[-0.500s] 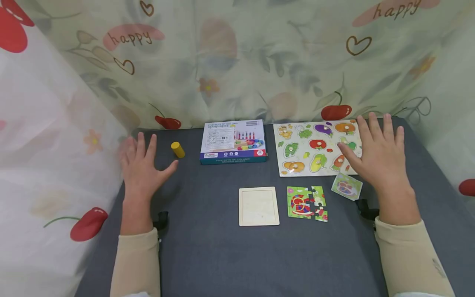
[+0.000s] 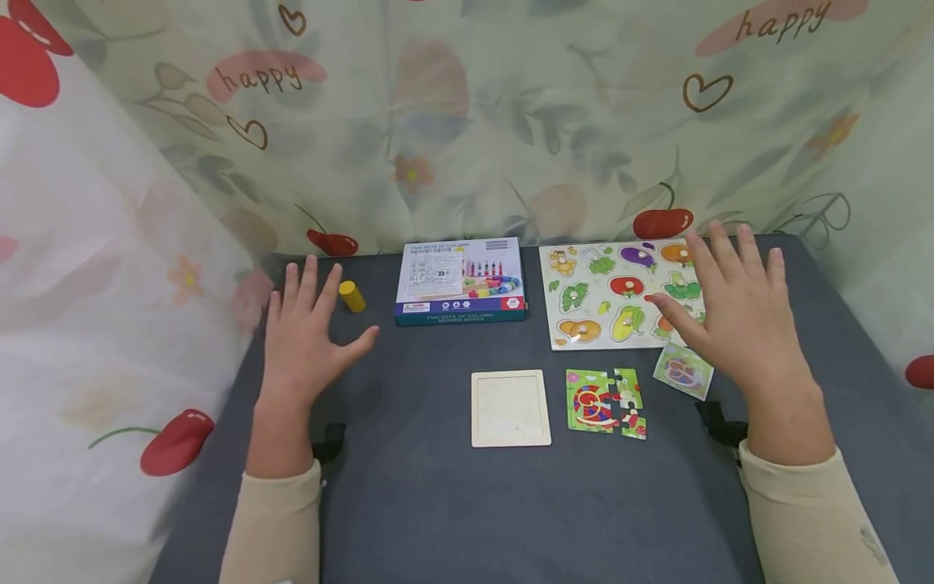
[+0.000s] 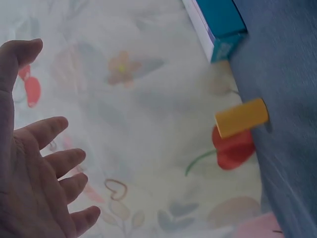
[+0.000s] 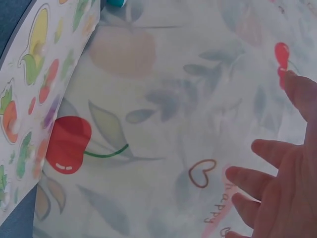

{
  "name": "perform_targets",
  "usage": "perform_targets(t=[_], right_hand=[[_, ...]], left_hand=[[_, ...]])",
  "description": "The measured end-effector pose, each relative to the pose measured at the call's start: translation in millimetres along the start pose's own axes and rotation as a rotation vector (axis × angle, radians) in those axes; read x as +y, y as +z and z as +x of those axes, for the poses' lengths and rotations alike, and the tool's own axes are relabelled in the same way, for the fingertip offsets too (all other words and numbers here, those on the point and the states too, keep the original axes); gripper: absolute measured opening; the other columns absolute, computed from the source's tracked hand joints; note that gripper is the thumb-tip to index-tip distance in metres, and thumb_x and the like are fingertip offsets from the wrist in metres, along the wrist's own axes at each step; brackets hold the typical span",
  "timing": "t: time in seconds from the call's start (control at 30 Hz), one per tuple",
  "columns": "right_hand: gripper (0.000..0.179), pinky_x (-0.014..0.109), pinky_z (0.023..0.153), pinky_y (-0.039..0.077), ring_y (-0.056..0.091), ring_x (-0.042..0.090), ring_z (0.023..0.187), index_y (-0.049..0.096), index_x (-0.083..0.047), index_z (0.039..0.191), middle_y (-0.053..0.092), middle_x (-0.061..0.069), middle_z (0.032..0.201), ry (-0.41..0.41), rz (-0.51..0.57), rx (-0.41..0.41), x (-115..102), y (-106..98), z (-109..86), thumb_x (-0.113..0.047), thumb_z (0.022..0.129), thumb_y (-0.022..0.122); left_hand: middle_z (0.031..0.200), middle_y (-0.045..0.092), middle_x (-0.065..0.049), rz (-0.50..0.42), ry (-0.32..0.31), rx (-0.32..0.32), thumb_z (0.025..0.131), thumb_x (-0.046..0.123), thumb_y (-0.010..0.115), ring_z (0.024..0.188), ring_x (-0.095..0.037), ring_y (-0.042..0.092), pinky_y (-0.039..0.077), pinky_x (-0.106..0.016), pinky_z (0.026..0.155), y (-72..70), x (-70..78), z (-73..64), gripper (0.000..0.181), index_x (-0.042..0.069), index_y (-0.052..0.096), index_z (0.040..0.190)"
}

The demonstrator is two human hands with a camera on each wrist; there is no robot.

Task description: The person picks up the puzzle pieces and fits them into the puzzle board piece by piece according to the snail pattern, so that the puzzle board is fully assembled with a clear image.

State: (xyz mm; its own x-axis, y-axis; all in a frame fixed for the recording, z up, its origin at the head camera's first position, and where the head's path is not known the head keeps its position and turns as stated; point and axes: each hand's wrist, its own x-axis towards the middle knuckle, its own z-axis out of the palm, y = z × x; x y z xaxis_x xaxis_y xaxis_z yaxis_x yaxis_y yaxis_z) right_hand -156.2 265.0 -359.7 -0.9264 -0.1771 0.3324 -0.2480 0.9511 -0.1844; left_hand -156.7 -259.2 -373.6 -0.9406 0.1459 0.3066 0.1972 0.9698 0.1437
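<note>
Both hands are held up with fingers spread and hold nothing. In the head view the left hand (image 2: 301, 345) is at the left, nearest a yellow cylinder (image 2: 353, 297) that stands upright on the table. The right hand (image 2: 747, 320) covers part of a vegetable peg puzzle board (image 2: 606, 304). Just left of that wrist lies a small picture card (image 2: 683, 371). A jigsaw (image 2: 593, 401) of a snail-like picture, with gaps between its pieces, lies beside a bare wooden puzzle tray (image 2: 511, 408). Wrist views show both palms with nothing in them.
A boxed beads set (image 2: 461, 284) lies at the table's back, between the cylinder and the puzzle board. Patterned cloth (image 2: 467, 122) hangs behind the dark grey table (image 2: 511, 519) and at both sides.
My left hand has moved right, closer to the yellow cylinder. My right hand has shifted slightly left over the puzzle board. The objects on the table have not moved.
</note>
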Motion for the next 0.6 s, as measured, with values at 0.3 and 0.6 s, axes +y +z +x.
perform_targets(t=[0.3, 0.6], right_hand=[[0.092, 0.066, 0.117, -0.001, 0.004, 0.041, 0.155, 0.024, -0.005, 0.163, 0.017, 0.019, 0.169, -0.109, 0.028, 0.026, -13.4, -3.9, -6.8, -0.05, 0.095, 0.066], [0.095, 0.067, 0.117, 0.005, 0.012, 0.042, 0.154, 0.031, -0.002, 0.16, 0.024, 0.02, 0.166, -0.231, 0.063, 0.024, -26.2, -3.0, -6.9, -0.044, 0.088, 0.075]], left_hand=[[0.17, 0.012, -0.014, 0.015, 0.122, 0.022, 0.082, 0.061, 0.075, 0.157, -0.032, 0.0, 0.01, -0.063, 0.118, -3.0, 27.6, -5.1, 0.103, 0.015, 0.031, 0.163], [0.17, 0.012, -0.013, -0.026, 0.25, -0.019, 0.082, 0.061, 0.075, 0.157, -0.03, 0.001, 0.012, -0.06, 0.119, 0.4, 46.7, -8.4, 0.098, 0.014, 0.039, 0.16]])
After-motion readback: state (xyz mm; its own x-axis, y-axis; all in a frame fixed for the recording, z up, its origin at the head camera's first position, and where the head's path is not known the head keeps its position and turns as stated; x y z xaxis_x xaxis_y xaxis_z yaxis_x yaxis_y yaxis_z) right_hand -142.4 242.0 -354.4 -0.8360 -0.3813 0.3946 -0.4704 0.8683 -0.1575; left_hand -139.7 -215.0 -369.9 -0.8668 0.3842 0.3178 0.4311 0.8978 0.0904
